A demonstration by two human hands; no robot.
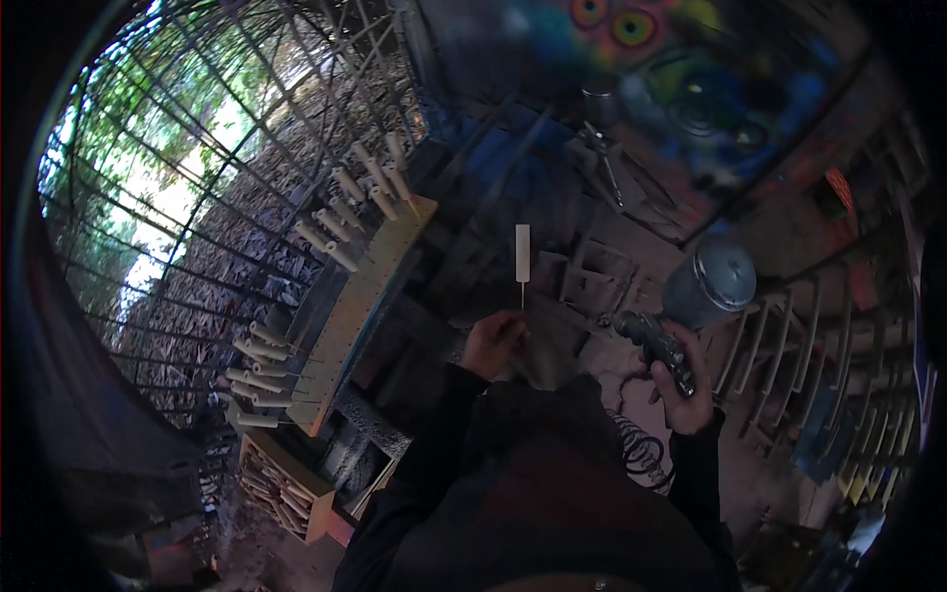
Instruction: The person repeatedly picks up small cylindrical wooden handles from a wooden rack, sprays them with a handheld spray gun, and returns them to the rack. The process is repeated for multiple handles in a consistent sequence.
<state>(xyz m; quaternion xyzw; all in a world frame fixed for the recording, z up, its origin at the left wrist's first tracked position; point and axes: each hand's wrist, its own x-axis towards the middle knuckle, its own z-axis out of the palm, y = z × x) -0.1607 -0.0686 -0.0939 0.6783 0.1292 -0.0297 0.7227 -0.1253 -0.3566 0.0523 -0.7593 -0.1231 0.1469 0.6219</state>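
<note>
live now: pinching a thin stem (523, 296) narrowly with the left hand (496, 342), holding its pale cylinder (523, 254) near, lengthwise away from the fingertips; gripping a spray gun (663, 350) in the right hand (690, 383), farther off rightward.

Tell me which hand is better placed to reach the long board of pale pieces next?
Probably the left hand: it is nearer the board, though it holds a pale piece by a thin rod. The right hand, farther off, grips a spray gun.
</note>
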